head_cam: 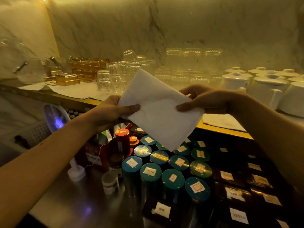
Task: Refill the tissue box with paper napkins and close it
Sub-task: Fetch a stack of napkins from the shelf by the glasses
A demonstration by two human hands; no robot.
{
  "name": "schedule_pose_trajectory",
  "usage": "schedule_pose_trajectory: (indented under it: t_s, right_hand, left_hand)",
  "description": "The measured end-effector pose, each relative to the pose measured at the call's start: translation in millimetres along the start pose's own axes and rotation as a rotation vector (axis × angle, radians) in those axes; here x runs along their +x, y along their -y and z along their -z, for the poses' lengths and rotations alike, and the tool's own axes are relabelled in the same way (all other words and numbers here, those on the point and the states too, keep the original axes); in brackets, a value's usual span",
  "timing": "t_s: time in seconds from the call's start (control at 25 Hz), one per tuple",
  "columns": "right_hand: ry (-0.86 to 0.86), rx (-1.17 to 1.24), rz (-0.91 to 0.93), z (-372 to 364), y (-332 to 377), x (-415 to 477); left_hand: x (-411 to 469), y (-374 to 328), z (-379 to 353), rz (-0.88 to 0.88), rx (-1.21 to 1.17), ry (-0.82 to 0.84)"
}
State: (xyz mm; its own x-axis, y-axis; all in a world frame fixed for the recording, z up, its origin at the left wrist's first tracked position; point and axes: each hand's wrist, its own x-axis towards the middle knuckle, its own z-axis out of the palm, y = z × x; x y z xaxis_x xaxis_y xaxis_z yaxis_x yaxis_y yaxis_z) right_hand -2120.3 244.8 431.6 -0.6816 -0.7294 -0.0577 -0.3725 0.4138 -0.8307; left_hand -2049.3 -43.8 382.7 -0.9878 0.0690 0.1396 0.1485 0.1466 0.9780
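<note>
Mid-frame, left hand [113,111] & right hand [205,101] each pinch a napkin [158,112] edge, thumbs on top. Step looks like prepping it; no box in view, so next needs finding it.

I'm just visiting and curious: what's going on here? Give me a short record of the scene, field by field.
held item: white paper napkins, folded, tilted, held in the air
left hand: left hand pinches the napkins' left edge
right hand: right hand pinches the right edge
below the napkins: blue-lidded canisters with paper labels, standing close together
left of the canisters: red-lidded jar
shelf behind: upturned drinking glasses, white lidded pots
tissue box: cannot tell which item it is
</note>
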Motion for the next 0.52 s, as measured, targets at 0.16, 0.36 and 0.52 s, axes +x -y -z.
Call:
schedule_pose_trajectory:
  t_s: [0.16,0.36,0.52]
  right_hand:
    - [0.002,0.07,0.027,-34,14,0]
    - [0.018,0.066,0.125,-91,59,-1]
    - [0.141,0.128,0.214,-164,102,6]
  left_hand:
    - [-52,-6,19,0.036,-0.001,-0.041]
    - [-136,-15,63,0.073,-0.005,-0.115]
    - [-230,-20,110,0.132,-0.088,-0.207]
